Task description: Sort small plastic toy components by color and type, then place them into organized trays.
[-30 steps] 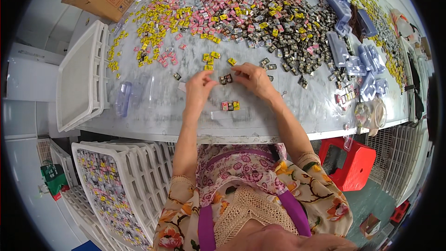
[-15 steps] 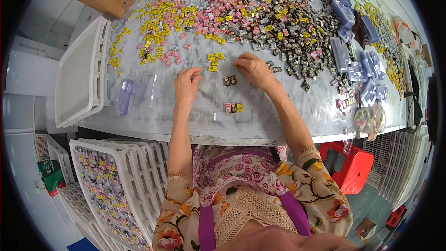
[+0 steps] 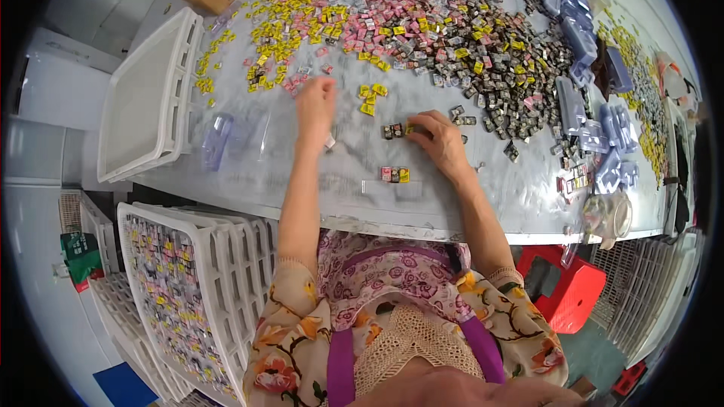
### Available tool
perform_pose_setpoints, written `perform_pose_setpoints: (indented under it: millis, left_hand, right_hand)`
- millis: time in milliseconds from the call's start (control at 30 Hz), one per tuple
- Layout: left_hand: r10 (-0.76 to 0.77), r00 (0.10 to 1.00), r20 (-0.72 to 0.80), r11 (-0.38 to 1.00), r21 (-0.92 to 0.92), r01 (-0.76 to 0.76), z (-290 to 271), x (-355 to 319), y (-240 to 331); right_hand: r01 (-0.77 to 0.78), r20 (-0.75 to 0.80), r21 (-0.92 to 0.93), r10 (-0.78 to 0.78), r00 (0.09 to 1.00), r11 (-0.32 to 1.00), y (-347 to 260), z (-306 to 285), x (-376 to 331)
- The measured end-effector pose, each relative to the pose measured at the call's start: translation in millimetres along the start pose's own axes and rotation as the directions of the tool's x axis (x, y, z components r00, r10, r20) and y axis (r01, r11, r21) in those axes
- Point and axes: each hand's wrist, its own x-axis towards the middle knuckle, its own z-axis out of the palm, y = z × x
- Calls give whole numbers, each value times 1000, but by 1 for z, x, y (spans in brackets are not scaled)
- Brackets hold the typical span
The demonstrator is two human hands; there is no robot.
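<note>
My right hand (image 3: pixel 440 142) has its thumb and forefinger closed on a small yellow-and-dark block (image 3: pixel 410 129), at the right end of a short row of black blocks (image 3: pixel 391 131). Near the small pink blocks (image 3: pixel 297 83), my left hand (image 3: pixel 317 109) is raised and smeared by motion; its fingertips are hard to make out. Close to its wrist lies a pale pink block (image 3: pixel 329 141). Between the hands, farther off, sits a little group of yellow blocks (image 3: pixel 369 98). Nearer me, a joined row of red, black and yellow blocks (image 3: pixel 394 174) rests by a clear plastic strip (image 3: pixel 375 188).
A large spread of yellow, pink and black blocks (image 3: pixel 483 53) covers the far table. Clear plastic shells (image 3: pixel 581 38) lie at the right, another shell (image 3: pixel 217 141) at left. A white tray (image 3: pixel 147 98) leans at the left edge; a red stool (image 3: pixel 569 290) stands below right.
My left hand has moved away from me toward the pink blocks. The right hand has come nearer, from the dark pile's edge to the row of black blocks. The view has shifted slightly.
</note>
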Motion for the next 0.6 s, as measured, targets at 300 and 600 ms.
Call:
perform_pose_setpoints:
  millis: [300, 600]
  left_hand:
    - [8, 994, 108, 988, 155, -25, -21, 20, -41]
    - [145, 926, 349, 981, 67, -179, 3, -53, 43]
  right_hand:
    - [2, -10, 31, -2, 1000, 1000, 0, 2, 1]
    - [49, -41, -14, -50, 998, 999, 3, 5, -1]
